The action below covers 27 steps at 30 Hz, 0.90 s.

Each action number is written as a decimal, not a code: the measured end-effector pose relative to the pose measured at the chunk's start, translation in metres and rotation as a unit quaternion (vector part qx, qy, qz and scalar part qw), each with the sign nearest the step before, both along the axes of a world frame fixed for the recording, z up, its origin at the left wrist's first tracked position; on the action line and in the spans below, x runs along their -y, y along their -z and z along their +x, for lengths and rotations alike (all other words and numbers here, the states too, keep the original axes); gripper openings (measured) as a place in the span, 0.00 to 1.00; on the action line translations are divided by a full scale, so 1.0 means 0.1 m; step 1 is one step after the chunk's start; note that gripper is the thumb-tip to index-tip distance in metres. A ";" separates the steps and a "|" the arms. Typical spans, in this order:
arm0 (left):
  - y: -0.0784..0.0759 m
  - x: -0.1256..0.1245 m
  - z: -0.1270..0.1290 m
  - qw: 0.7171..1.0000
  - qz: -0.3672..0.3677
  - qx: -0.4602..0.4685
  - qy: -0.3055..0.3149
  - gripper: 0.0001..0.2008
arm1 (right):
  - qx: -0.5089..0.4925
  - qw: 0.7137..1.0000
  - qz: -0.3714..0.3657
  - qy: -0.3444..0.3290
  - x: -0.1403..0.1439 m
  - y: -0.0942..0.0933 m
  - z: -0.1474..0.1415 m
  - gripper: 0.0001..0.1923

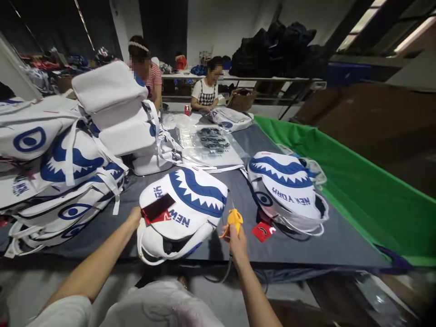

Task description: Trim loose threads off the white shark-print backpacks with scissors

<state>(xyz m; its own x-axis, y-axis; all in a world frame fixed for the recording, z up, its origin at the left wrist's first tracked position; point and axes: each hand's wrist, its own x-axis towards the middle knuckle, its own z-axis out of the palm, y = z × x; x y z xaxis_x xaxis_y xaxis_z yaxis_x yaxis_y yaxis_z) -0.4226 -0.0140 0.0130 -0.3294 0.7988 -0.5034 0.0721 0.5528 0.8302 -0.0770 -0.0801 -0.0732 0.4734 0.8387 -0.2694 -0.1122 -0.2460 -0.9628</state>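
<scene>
A white backpack with blue shark-mouth print and NEW YORK lettering lies on the table in front of me. At its left edge, my left hand is closed at the end of a black and red hang tag, which lies over the lettering; the fingertips are partly hidden. My right hand grips a yellow tagging gun just right of the backpack, its thin needle pointing up and away. Farther right lies a second such backpack, with a red tag near it.
White backpacks are piled high on the left. Clear plastic bags lie at mid-table, and a green sheet borders the right side. Two people work across the table, one in a striped sleeve. A dark cord hangs at the table's front edge.
</scene>
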 end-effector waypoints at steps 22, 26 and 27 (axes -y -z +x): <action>0.70 0.69 0.60 0.780 0.151 -0.520 0.313 0.43 | 0.046 0.993 0.037 -0.102 0.45 -1.35 0.33 0.33; 1.01 0.50 0.45 0.797 0.075 -0.523 0.294 0.38 | 0.151 0.965 0.006 -0.216 0.15 -1.65 0.26 0.30; 1.04 0.50 0.44 0.803 0.087 -0.515 0.288 0.36 | 0.199 0.948 -0.009 -0.247 0.08 -1.67 0.25 0.30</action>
<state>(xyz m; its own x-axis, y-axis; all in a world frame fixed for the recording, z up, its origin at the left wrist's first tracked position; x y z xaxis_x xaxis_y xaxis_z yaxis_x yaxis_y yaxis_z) -0.3784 -0.0645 -0.0906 -0.0506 0.9966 -0.0655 0.9715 0.0643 0.2281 -0.0525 -0.0884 0.0941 0.0901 0.9816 -0.1682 0.3922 -0.1902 -0.9000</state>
